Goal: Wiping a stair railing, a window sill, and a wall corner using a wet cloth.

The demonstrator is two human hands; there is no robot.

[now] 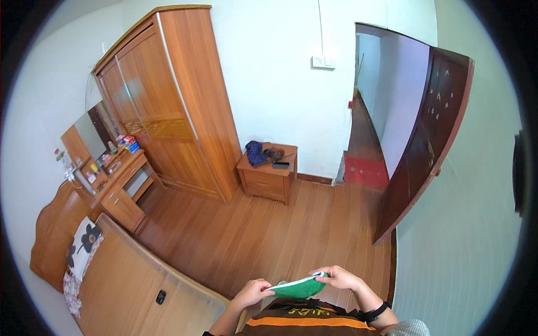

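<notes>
A green, fuzzy-looking cloth pad with a white edge is stretched between my two hands, close to my body. My left hand pinches its left end between thumb and fingers. At the other end, my right hand grips the pad's upper right corner. The white edge runs along the top and slants upward to the right, while the green side hangs below. Just under it lies my brown apron with an orange stripe. A black band circles my right wrist.
To the left stands a wooden bed with a small black object on it. Ahead are a wardrobe, a dressing table and a nightstand. A dark door stands ajar at right, beside a red mat.
</notes>
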